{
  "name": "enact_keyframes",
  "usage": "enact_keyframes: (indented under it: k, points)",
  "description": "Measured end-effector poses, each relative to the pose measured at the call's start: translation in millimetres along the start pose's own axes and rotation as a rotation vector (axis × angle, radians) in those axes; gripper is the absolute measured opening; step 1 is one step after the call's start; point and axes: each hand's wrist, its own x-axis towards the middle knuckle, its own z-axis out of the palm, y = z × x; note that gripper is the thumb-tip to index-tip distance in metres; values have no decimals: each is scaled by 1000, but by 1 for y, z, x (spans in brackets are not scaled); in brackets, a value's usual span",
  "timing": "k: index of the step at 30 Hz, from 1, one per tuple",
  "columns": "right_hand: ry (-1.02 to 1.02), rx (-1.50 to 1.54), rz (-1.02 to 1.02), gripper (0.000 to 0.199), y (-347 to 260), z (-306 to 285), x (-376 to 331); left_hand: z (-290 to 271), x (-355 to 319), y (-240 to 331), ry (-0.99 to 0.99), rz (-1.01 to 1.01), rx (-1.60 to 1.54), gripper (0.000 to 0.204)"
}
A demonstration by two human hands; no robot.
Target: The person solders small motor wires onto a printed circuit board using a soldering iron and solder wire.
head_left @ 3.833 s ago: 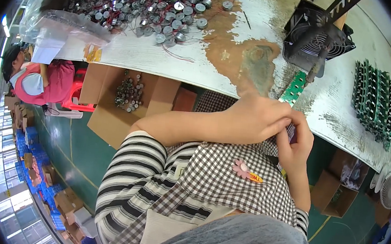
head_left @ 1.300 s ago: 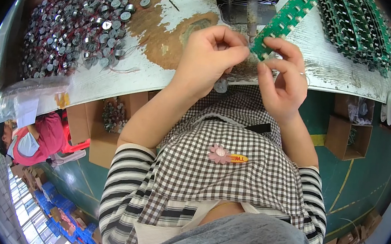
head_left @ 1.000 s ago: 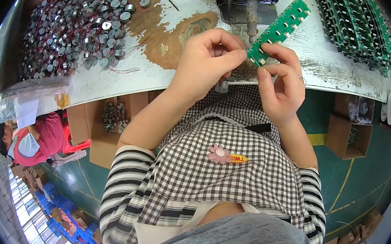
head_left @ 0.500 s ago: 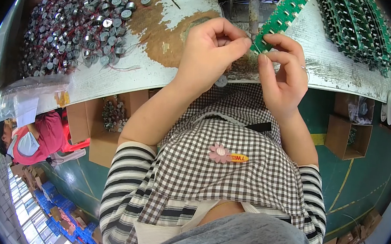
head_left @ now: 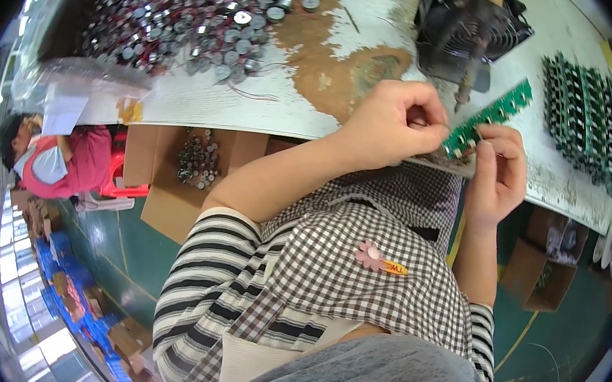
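Observation:
A long green circuit board strip (head_left: 496,111) with small pale parts slants over the table's near edge, between my two hands. My left hand (head_left: 399,123) is closed in a pinch beside its near end; whatever those fingers hold is hidden. On the other side, my right hand (head_left: 501,169) has thumb and forefinger together at the strip's right edge. Something thin may be between them, too small to make out. Just beyond the strip, a soldering iron (head_left: 471,67) points down, its tip apart from my fingers.
A black fan (head_left: 476,27) stands behind the iron. Many small round metal parts with red wires (head_left: 211,23) are heaped at left. Stacked green boards (head_left: 589,122) lie at right. Open cardboard boxes (head_left: 186,209) sit below the table; a person in pink (head_left: 73,161) is at far left.
The view has turned, shifting the scene rightward and down. Both hands and the board strip have drawn slightly toward me from the iron's tip. A thin wire between the fingertips no longer shows.

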Motion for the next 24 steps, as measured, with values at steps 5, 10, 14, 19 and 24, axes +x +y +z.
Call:
enact_keyframes:
  k: [5, 10, 14, 19, 24]
  points:
    - [-1, -57, -44, 3, 8, 0, -4, -71, 21, 23, 398, 682, 979, 28]
    - [-2, -49, -26, 3, 14, 7, -5, -163, 51, 22, 589, 449, 1750, 18]
    - [-3, -82, -38, 3, 17, 8, -6, -199, 77, -6, 634, 133, 1699, 22]
    - [36, -78, -9, 3, 17, 4, -8, -140, 32, 39, 735, 234, 1575, 15]
    - [19, -110, -69, 3, 19, 7, -6, -121, -16, 29, 549, 221, 1305, 12]
